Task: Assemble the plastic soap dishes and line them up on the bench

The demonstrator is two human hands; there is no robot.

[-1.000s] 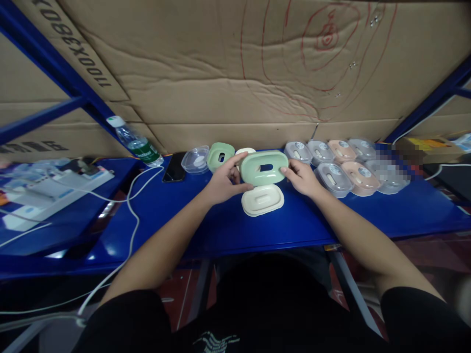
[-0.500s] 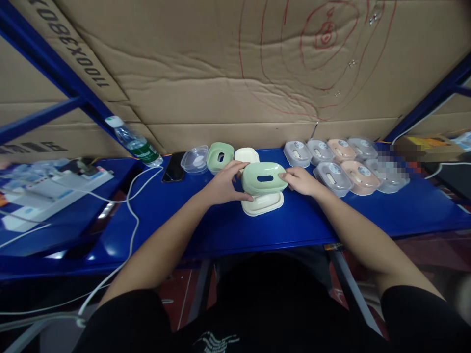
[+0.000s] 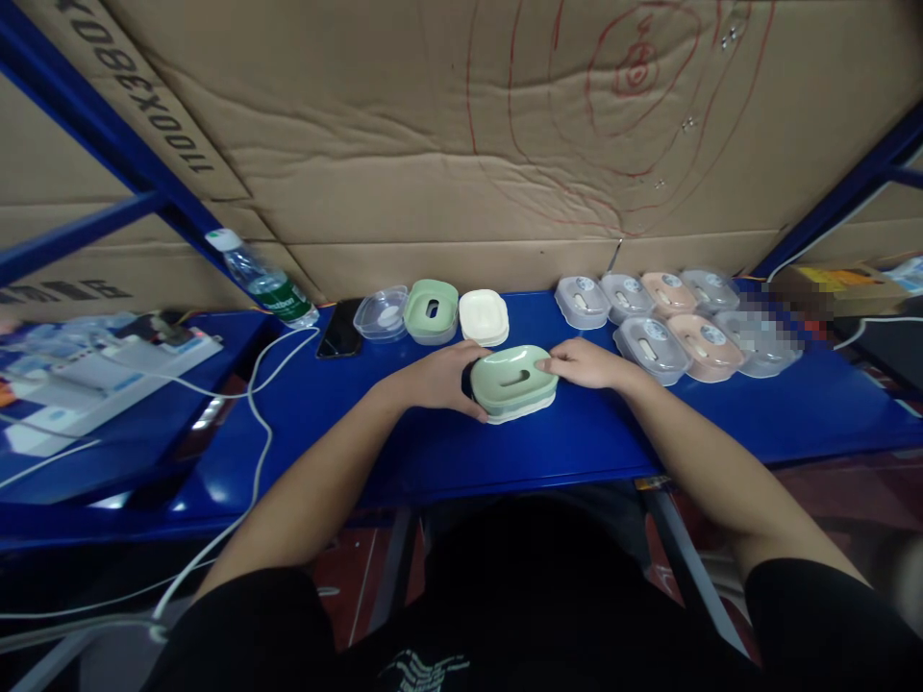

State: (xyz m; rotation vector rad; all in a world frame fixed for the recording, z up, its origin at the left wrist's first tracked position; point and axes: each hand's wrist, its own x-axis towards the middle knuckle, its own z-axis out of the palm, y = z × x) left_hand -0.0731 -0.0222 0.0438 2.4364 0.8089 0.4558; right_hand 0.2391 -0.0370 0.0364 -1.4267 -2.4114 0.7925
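Both my hands grip a pale green plastic tray with an oblong slot (image 3: 505, 370), which looks like a soap dish part. It rests on a cream plastic base (image 3: 520, 414), of which only the front rim shows. My left hand (image 3: 448, 380) is curled around the tray's left end, thumb at the front. My right hand (image 3: 581, 364) pinches its right rim. Just behind stands another cream piece (image 3: 484, 318). Beside it are a stacked green slotted piece (image 3: 431, 300) and a clear plastic lid or box (image 3: 382, 315).
Several lidded boxes, grey and pink (image 3: 653, 351), stand in two rows at the right. To the left are a black phone (image 3: 339, 330), a tilted water bottle (image 3: 278, 293), a white cable (image 3: 268, 432) and a power strip (image 3: 130, 384). A cardboard wall (image 3: 404, 192) rises behind.
Both hands have lowered the pale green tray onto the cream base, covering most of it. The cream piece behind now shows fully.
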